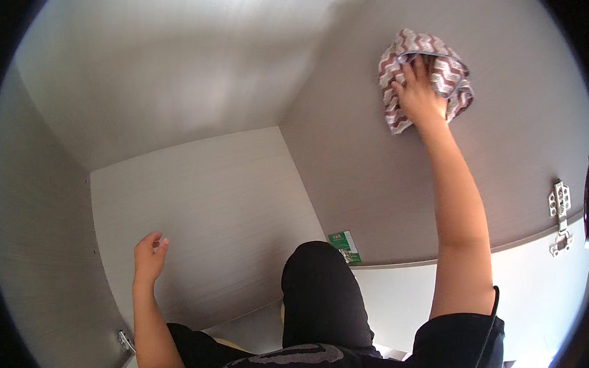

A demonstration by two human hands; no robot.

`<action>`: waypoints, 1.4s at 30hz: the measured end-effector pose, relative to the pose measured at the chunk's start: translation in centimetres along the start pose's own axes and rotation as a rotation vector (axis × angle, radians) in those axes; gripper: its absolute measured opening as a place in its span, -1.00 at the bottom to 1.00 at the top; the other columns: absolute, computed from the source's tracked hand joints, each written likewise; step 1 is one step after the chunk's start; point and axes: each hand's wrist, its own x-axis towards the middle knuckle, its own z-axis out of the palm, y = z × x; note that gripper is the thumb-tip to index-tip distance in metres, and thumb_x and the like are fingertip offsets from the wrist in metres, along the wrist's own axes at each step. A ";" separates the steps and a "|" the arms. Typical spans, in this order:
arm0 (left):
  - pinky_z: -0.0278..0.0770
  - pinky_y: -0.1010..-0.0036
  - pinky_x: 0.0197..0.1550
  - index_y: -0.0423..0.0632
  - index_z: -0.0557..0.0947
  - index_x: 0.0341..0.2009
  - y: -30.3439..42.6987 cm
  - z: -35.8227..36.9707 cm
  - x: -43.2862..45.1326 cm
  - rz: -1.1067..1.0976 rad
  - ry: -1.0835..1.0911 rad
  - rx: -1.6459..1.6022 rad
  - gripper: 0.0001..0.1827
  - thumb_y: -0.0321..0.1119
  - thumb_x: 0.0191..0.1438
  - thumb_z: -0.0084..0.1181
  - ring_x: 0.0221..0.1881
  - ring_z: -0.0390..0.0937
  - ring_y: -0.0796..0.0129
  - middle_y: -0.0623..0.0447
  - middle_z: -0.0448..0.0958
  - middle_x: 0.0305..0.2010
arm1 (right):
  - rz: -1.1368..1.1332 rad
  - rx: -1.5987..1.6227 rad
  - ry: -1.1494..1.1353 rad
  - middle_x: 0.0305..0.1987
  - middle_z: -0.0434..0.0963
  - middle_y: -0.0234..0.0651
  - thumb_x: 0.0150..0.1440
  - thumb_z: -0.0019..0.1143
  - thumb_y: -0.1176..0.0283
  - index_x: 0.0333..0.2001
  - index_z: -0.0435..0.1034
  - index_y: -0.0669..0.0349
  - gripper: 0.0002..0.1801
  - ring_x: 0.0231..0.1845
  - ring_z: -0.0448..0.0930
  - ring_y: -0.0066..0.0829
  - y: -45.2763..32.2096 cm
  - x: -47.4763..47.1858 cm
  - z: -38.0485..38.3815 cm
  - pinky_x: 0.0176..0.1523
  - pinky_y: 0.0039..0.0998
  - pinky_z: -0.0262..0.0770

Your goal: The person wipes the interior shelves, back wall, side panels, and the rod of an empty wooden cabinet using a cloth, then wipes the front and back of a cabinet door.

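Note:
My right hand (420,98) presses a bunched cloth (449,75) with a brown and white zigzag pattern against the cabinet's right side panel (364,162). The fingertips are partly hidden in a fold of the cloth. On the left, my left hand (151,256) is held with loosely curled fingers and nothing in it, in front of the pale bottom panel (205,195).
A metal hinge (560,215) joins the right panel to a white door (398,292). A green and white label (345,246) is on the right panel near its front edge. Another hinge (126,342) is at the lower left, by the left side panel (42,212).

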 end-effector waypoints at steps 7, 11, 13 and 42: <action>0.43 0.37 -0.21 -0.25 0.52 -0.20 13.6 -5.5 -4.1 0.068 0.098 0.093 -0.65 -0.32 -0.08 0.14 -0.25 0.49 0.14 -0.18 0.51 -0.25 | -0.159 -0.013 -0.233 0.37 -0.21 -0.39 0.09 -0.20 0.08 0.24 -0.02 -0.02 -0.36 0.37 -0.19 -0.23 3.0 1.0 2.4 0.31 -0.01 -0.28; 0.42 0.35 -0.21 -0.23 0.53 -0.21 18.4 -5.6 -5.5 0.143 0.062 0.105 -0.66 -0.33 -0.10 0.16 -0.25 0.48 0.10 -0.19 0.51 -0.24 | -0.229 -0.008 -0.182 0.34 -0.10 -0.35 0.07 -0.15 0.14 0.23 0.00 0.07 -0.34 0.36 -0.15 -0.22 5.1 0.5 5.3 0.32 -0.03 -0.27; 0.42 0.34 -0.21 -0.22 0.53 -0.22 21.6 -7.1 -5.5 0.159 0.067 0.129 -0.67 -0.33 -0.11 0.16 -0.25 0.48 0.09 -0.18 0.51 -0.23 | -0.256 -0.047 -0.161 0.33 -0.05 -0.35 0.06 -0.14 0.17 0.22 0.02 0.10 -0.35 0.35 -0.11 -0.23 4.7 0.0 4.4 0.31 -0.03 -0.26; -0.21 0.13 0.27 -0.23 0.01 0.21 88.9 -4.7 -13.2 1.278 -0.212 -0.503 -0.10 0.31 0.04 -0.42 0.30 -0.19 -0.12 -0.32 -0.17 0.29 | 0.231 0.362 0.263 0.15 0.21 -0.01 -0.11 0.02 0.23 0.15 0.09 0.19 -0.29 0.17 0.21 -0.03 38.1 2.3 -41.9 0.16 -0.03 0.01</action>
